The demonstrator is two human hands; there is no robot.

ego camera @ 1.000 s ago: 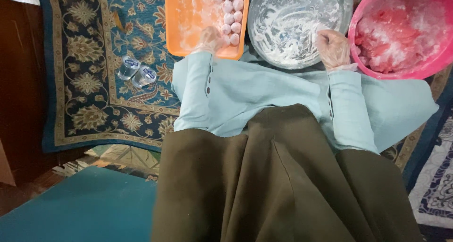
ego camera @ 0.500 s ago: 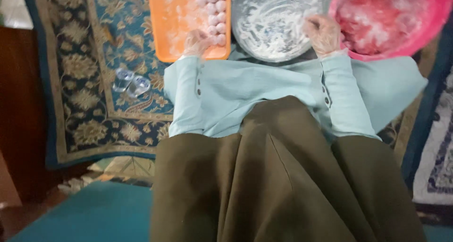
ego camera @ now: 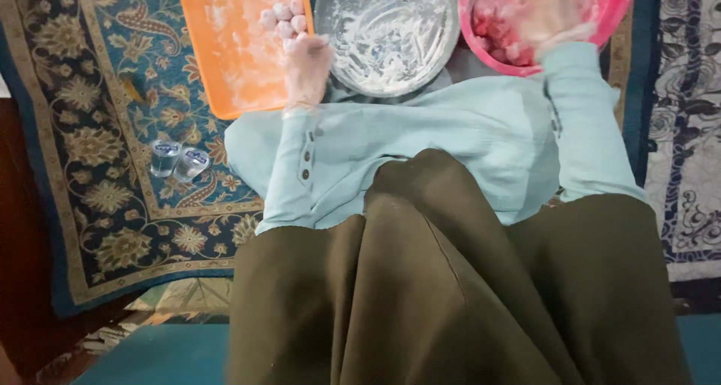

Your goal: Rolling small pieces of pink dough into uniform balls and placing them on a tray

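Observation:
My left hand (ego camera: 306, 63), in a thin clear glove, rests at the right edge of an orange tray (ego camera: 225, 54) dusted with flour. Several small pale balls (ego camera: 284, 18) lie on the tray just above the fingers. The hand seems empty, fingers loosely together. My right hand (ego camera: 542, 15), also gloved, reaches into a pink bowl (ego camera: 617, 9) of reddish minced mixture (ego camera: 496, 26); it is blurred and its grip is unclear. Between the two stands a metal bowl (ego camera: 387, 32) coated with white flour.
I sit on a patterned blue and gold carpet (ego camera: 98, 129), my light blue sleeves and olive skirt (ego camera: 451, 295) filling the lower view. Two small clear cups (ego camera: 177, 160) stand on the carpet at my left. A dark patterned rug (ego camera: 687, 129) lies at the right.
My right hand moved from the metal bowl's rim into the pink bowl. The left hand stayed by the tray's edge. The view shifted left.

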